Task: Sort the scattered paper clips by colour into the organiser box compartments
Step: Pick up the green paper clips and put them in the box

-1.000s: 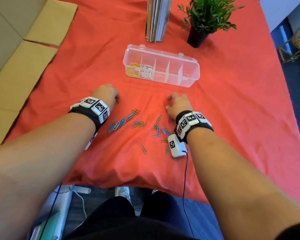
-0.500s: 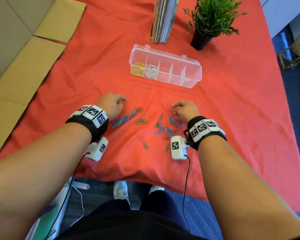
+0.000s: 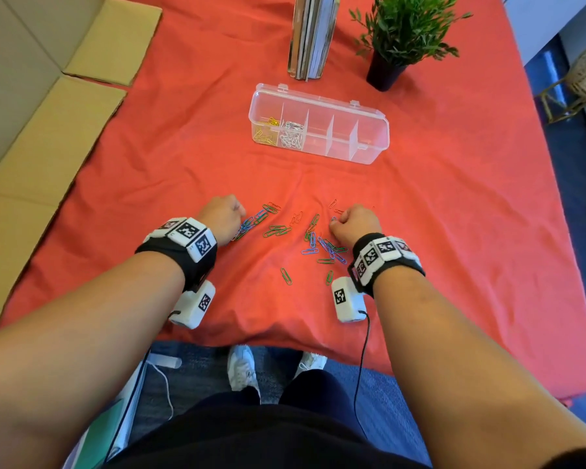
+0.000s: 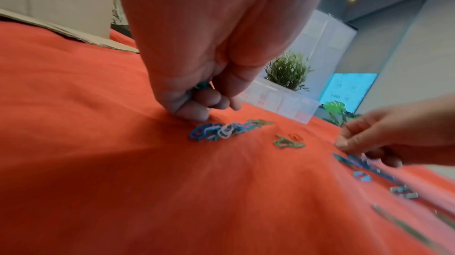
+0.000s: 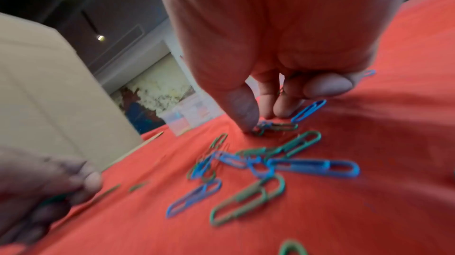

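Blue and green paper clips (image 3: 313, 243) lie scattered on the red cloth between my hands. My left hand (image 3: 222, 216) is curled at the left end of a blue-green cluster (image 4: 216, 130), with a green clip (image 4: 202, 85) held between thumb and fingers. My right hand (image 3: 354, 223) is curled too, its thumb (image 5: 242, 107) and fingers pinching a green clip (image 5: 275, 127) against the cloth. The clear organiser box (image 3: 369, 130) stands open further back. Its leftmost compartment holds yellow clips (image 3: 268, 130) and the one beside it white clips (image 3: 293, 133).
Upright books (image 3: 312, 35) and a potted plant (image 3: 403, 32) stand behind the box. Cardboard flaps (image 3: 48, 130) lie along the left side. The cloth's front edge (image 3: 285, 336) is close to my body. A few reddish clips (image 3: 332, 203) lie beyond the right hand.
My left hand has closed in on the blue-green cluster. The right hand's fingers have curled in over the clips on the right. The head view has shifted slightly.
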The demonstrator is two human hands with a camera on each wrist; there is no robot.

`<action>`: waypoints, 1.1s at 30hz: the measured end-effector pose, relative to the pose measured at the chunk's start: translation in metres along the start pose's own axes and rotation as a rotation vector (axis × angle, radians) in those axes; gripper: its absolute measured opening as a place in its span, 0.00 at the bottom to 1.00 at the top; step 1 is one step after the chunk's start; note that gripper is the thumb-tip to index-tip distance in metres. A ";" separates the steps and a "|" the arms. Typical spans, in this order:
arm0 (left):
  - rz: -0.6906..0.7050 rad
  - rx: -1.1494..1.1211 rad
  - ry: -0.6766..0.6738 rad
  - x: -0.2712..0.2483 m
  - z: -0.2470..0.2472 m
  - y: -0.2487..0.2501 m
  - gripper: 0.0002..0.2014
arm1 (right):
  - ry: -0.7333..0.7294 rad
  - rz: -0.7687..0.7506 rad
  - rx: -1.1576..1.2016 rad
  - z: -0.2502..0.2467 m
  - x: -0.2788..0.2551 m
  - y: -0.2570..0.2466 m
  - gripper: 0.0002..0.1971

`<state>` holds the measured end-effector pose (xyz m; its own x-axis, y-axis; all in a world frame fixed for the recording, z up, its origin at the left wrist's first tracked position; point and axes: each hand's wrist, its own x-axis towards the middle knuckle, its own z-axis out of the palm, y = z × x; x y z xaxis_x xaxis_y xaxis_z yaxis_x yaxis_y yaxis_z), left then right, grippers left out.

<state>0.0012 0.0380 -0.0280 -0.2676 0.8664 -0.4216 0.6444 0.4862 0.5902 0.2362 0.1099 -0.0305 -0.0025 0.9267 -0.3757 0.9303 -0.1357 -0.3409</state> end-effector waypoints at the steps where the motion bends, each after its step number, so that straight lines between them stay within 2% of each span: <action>1: 0.039 0.077 0.011 0.000 0.004 -0.002 0.11 | -0.009 -0.038 -0.051 0.003 -0.003 -0.003 0.14; 4: 0.119 0.202 0.089 -0.003 0.011 -0.008 0.09 | -0.076 -0.144 -0.073 0.008 -0.008 -0.014 0.14; 7: 0.083 0.195 0.194 0.000 0.007 -0.016 0.10 | -0.114 -0.082 0.140 0.003 -0.004 -0.019 0.08; 9: 0.049 0.174 0.205 0.001 -0.001 -0.019 0.11 | -0.109 -0.056 0.281 -0.004 0.002 -0.019 0.10; 12: 0.011 0.099 0.225 0.001 -0.013 -0.022 0.12 | -0.063 -0.092 0.337 -0.018 0.007 -0.023 0.07; 15: 0.005 0.032 0.270 0.001 -0.020 -0.024 0.13 | -0.043 -0.117 0.397 -0.017 0.013 -0.029 0.09; 18: 0.050 0.056 0.263 0.003 -0.023 -0.020 0.12 | -0.058 -0.189 0.338 -0.004 0.008 -0.047 0.06; 22: 0.108 0.127 0.226 0.010 -0.020 -0.011 0.15 | -0.106 -0.309 0.117 0.018 0.000 -0.079 0.08; 26: 0.194 0.214 0.161 0.014 -0.015 -0.005 0.14 | -0.075 -0.368 -0.014 0.035 -0.002 -0.099 0.10; 29: 0.198 0.258 0.127 0.016 -0.010 -0.011 0.14 | -0.065 -0.358 -0.059 0.049 -0.001 -0.100 0.11; 33: 0.184 0.261 0.157 0.015 -0.011 -0.019 0.11 | -0.102 -0.361 -0.137 0.047 0.001 -0.092 0.12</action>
<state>-0.0224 0.0431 -0.0380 -0.2238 0.9536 -0.2015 0.8478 0.2924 0.4425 0.1333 0.1071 -0.0398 -0.3679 0.8658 -0.3391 0.9033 0.2462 -0.3514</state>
